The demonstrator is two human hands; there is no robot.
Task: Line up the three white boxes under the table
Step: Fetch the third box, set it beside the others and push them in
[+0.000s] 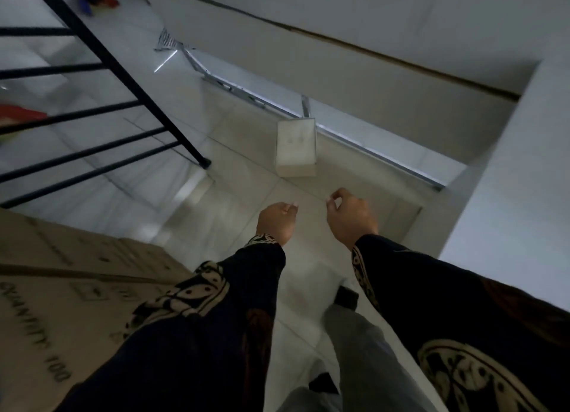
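Open floor ahead, hemmed in on three sides

Bare floor tiles [246,196] are left free between both hands and one white box [296,148]. Passage is bounded by a black metal rack [129,82] on the left, a cardboard carton [61,288] near left, and a white panel [509,180] on the right.

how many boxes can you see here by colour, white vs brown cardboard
white box: 1, standing on the floor tiles beyond both hands
brown cardboard box: 1, large and printed, at the lower left
total: 2
Only one of the three white boxes shows in this view.
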